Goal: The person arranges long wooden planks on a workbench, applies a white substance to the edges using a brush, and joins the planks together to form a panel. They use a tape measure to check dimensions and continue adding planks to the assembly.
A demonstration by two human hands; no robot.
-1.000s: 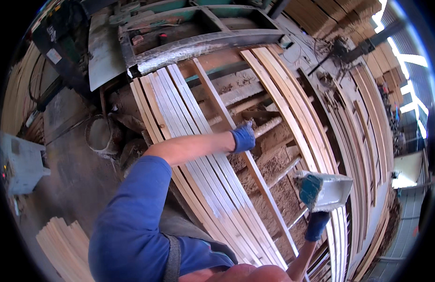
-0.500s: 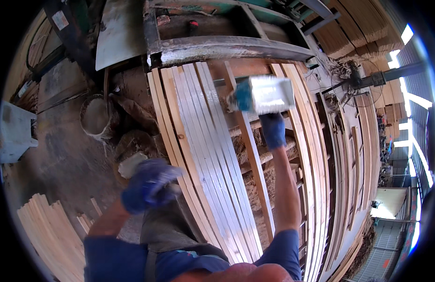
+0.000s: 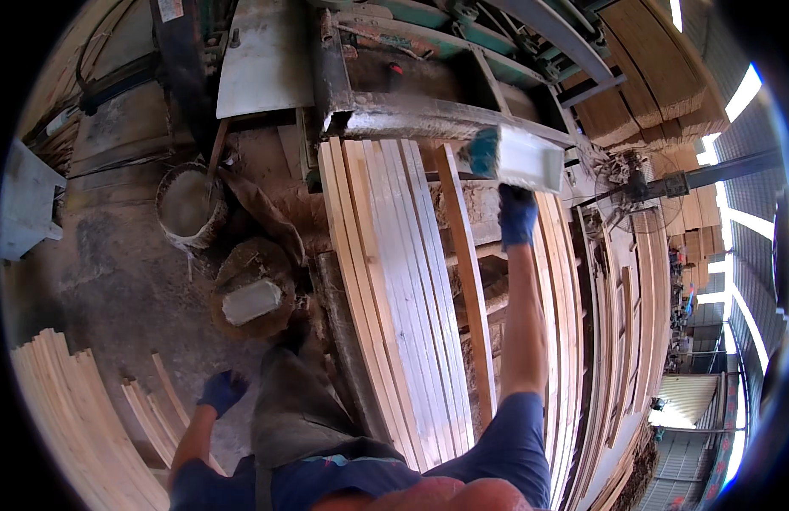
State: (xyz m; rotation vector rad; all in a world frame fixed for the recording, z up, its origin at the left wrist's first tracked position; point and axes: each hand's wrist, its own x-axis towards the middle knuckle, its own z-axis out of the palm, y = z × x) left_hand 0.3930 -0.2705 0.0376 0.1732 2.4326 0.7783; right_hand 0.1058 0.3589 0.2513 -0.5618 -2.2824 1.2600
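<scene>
My right hand (image 3: 518, 218), in a blue glove, is closed on a white, box-like glue spreader (image 3: 531, 158) with a teal end, raised over the far end of the boards. Its grip is partly hidden beneath the box. Below and to the left lies a row of long wooden strips (image 3: 411, 281), several of them coated whitish on top. To their right a single strip (image 3: 469, 272) spans a gap, and more bare strips (image 3: 552, 281) lie beyond it. My left hand (image 3: 222, 393), also gloved, hangs low at the left over the floor, holding nothing visible, its fingers loosely apart.
A crusted bucket (image 3: 190, 209) of pale liquid stands left of the boards, near a round stump-like stand (image 3: 254, 272) bearing a white block (image 3: 251, 301). A metal frame (image 3: 446, 115) crosses the far end. Timber stacks (image 3: 66, 400) stand at lower left and far right.
My left hand has dropped down and left, away from the boards. The spreader in my right hand has shifted slightly right and tilted. The whole view has shifted too.
</scene>
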